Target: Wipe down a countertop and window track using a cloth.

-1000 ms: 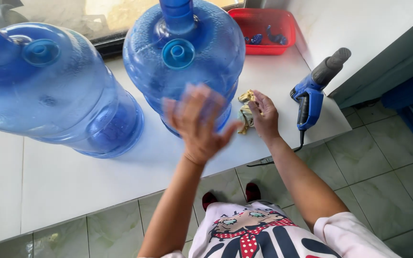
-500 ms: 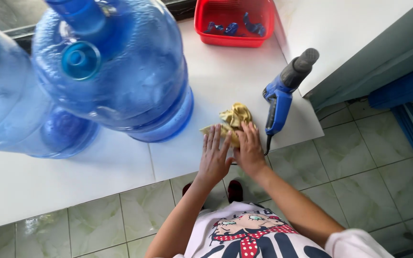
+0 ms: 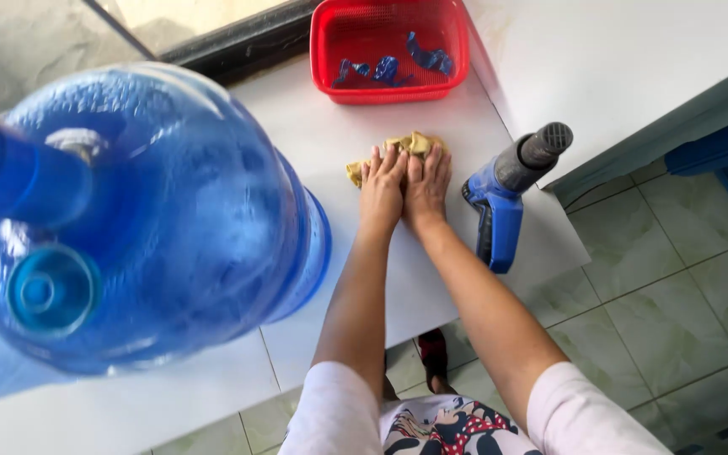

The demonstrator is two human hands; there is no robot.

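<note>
Pressing flat: the yellow cloth (image 3: 398,152) is now pinned under 2 palms.
Left hand (image 3: 382,190) and right hand (image 3: 427,185), raised earlier, are laid side by side on the white table (image 3: 339,143), beside the blue heat gun (image 3: 503,198).

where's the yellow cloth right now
In the head view, the yellow cloth lies on the white counter under both flat hands, left hand and right hand, just below the red basket and left of the blue heat gun.
</note>
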